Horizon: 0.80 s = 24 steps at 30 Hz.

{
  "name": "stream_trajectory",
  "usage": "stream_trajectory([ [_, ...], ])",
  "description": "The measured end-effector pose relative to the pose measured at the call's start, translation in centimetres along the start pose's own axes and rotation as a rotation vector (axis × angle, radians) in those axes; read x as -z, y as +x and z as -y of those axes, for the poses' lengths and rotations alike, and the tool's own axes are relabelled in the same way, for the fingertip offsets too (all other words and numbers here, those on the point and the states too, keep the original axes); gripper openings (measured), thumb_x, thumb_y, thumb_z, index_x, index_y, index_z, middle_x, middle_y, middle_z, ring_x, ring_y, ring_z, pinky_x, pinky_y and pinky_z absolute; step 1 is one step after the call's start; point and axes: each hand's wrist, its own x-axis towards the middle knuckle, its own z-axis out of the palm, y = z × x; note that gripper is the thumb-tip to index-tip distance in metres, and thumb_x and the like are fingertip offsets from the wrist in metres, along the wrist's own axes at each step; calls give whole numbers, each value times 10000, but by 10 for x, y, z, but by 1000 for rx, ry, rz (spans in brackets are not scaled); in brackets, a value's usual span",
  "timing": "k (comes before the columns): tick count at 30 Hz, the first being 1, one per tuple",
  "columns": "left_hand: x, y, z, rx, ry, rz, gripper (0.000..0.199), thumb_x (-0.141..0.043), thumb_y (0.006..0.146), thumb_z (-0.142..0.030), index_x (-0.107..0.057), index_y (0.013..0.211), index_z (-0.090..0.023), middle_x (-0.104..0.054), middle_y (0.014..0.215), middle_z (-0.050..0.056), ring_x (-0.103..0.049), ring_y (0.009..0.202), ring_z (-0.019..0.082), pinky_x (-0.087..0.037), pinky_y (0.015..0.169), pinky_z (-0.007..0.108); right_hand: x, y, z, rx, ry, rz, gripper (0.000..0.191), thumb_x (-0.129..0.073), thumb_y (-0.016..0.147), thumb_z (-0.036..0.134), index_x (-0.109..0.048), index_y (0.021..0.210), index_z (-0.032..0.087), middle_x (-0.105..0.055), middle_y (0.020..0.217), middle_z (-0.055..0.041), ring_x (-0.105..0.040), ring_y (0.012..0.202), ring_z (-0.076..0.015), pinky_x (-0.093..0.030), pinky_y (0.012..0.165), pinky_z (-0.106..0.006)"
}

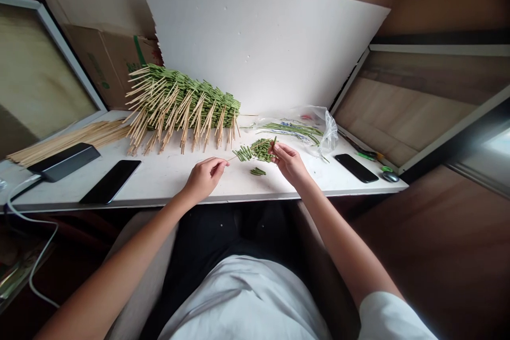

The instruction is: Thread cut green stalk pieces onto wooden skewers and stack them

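My left hand (206, 176) pinches the end of a thin wooden stick (231, 159). Several short green stem pieces (244, 153) are threaded in a row on that stick. In my right hand (290, 163), thumb and fingertips close on one short green piece (274, 140). Beneath and beside it lies a loose heap of cut green pieces (262, 149), with a smaller group (257, 171) nearer the table's front edge. Behind my left hand rises a large stack of green-threaded skewers (191, 101), their bare ends pointing forward and left.
Bare sticks (75, 141), a black box (66, 162) with a cable and a black phone (111, 181) lie left. A plastic bag (326, 133) with long green stems, another phone (356, 168) and a tape measure (390, 176) are right. A white board (255, 37) stands behind.
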Motion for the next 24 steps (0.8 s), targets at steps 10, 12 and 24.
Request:
stream_trajectory([
  [10,-3,-3,-3,1,-3,30,320,-537,1100,-377,-783,1033,-182,-792,938,72,-641,681,161,-498,665,279,-3,0,-3,42,33,-77,337,-896,745,580,-808,893,290,-739,901,-31,-677,908,-228,-529,701,-350],
  [12,-4,-3,-4,6,-10,37,318,-536,1100,-376,-781,1037,-184,-789,933,69,-662,710,168,-510,687,280,-4,-1,-4,40,25,-90,361,-914,723,600,-804,874,292,-744,913,-25,-691,934,-229,-542,709,-343],
  [24,-4,-4,-6,10,-36,50,285,-568,1087,-347,-785,1018,-176,-793,924,68,-679,720,170,-519,688,280,-7,-4,-1,19,95,-88,352,-957,721,530,-825,925,276,-827,1024,-37,-767,1089,-262,-602,700,-299],
])
